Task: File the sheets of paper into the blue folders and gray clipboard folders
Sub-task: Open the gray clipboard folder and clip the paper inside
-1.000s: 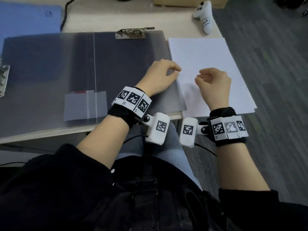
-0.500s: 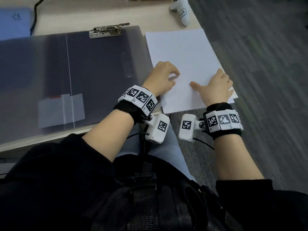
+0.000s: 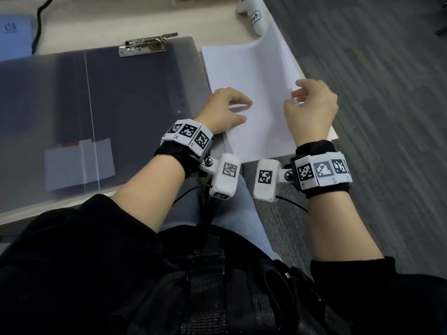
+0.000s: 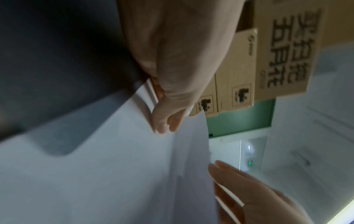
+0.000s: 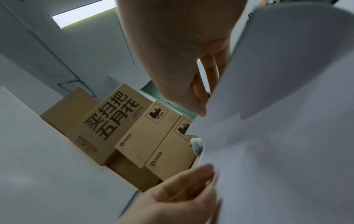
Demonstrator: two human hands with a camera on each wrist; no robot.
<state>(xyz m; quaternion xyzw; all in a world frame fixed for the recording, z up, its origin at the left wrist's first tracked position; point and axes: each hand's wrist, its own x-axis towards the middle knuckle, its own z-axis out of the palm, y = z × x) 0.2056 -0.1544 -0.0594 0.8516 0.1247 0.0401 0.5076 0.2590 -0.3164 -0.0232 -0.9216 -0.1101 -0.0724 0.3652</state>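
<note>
1. The bench [image 3: 150, 22] is carrying everything. The gray clipboard folder [image 3: 135, 112] is lying open across it from about nine o'clock to the centre, with its metal clip [image 3: 147, 45] at twelve o'clock on the right-hand panel.
2. The stack of white sheets [image 3: 254, 76] is lying just beside the folder at about two o'clock, and its near edge is overhanging the bench. A blue folder [image 3: 14, 32] is showing at the far ten o'clock corner.
3. The left hand [image 3: 223, 110] is resting on the stack's left edge, and in the left wrist view its fingers are curling round the edges of a few sheets.
4. The right hand [image 3: 312, 110] is pinching the right edge of the top sheet and raising it, so that side is bowing up off the stack.
5. Paper like this is probably light, limp and slick against its neighbours, so it is likely to sag, and a second sheet may cling. I judge that holding two opposite edges near the middle, as here, should keep it flat enough to slide under the clip.
6. Compared with half a second ago, the right hand is no longer lying flat on the paper. It is now lifted, with the edge peeling up, while the left hand is staying at the left edge.
7. A white controller [image 3: 255, 18] is sitting at one o'clock, beyond the stack.
</note>
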